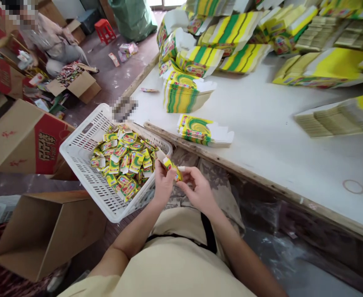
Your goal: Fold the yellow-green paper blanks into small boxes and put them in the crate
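The left hand [163,188] and right hand [199,192] pinch a small yellow-and-green cardboard carton [173,167] between them, its long axis slanting toward the right edge of the white slatted plastic basket [93,179], nearer the left hand.

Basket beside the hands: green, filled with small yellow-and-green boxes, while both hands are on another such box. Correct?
One error: the basket is white, not green, as the head view shows. It is filled with small yellow-and-green boxes, and the left hand and right hand are both on another such box.
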A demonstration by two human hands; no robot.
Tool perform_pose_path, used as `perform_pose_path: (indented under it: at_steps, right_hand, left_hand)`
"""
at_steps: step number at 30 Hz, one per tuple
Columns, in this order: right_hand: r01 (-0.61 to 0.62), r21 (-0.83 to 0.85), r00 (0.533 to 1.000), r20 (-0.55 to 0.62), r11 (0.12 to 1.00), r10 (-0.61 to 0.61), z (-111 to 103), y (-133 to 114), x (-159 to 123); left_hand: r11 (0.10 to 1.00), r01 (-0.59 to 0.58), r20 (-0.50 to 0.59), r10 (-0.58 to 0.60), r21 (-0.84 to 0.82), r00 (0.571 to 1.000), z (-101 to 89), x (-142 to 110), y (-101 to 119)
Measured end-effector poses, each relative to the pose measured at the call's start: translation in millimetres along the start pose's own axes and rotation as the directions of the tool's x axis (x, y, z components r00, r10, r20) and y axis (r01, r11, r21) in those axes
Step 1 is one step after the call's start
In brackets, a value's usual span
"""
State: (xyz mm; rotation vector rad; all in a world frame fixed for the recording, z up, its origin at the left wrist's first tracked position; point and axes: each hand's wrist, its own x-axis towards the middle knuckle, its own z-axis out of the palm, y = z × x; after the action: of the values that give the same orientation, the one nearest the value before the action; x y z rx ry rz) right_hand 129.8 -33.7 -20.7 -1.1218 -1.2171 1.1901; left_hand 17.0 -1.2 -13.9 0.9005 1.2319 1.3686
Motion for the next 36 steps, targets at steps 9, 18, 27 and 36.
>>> perform_pose_path:
  at_steps: [9, 18, 27, 36]
  right_hand:
    - [-0.077, 0.036, 0.996, -0.049, 0.996, 0.079, -3.6, 3.8, 2.9]
    - [-0.027, -0.153, 0.987, -0.162, 0.988, 0.001, -24.9, 15.8, 7.5]
    - [0.418, -0.588, 0.904, 0.199, 0.692, -0.378, -40.6, -3.6, -1.5]
    - [-0.054, -0.113, 0.97, -0.244, 0.992, 0.025, -33.0, 16.6, -5.4]
  left_hand:
    - [0.998, -0.003, 0.176, 0.015, -0.069, 0.984, -10.7, 9.6, 5.4]
    - [0.993, 0.111, 0.266, -0.118, 0.041, 0.957, -32.3, 18.7, 1.1]
    - [0.709, -0.404, 0.693, -0.164, 0.578, 0.702, -35.8, 25.1, 43.9]
    - [0.607, -0.522, 0.654, 0.004, 0.6, 0.756, -21.1, -3.0, 10.4]
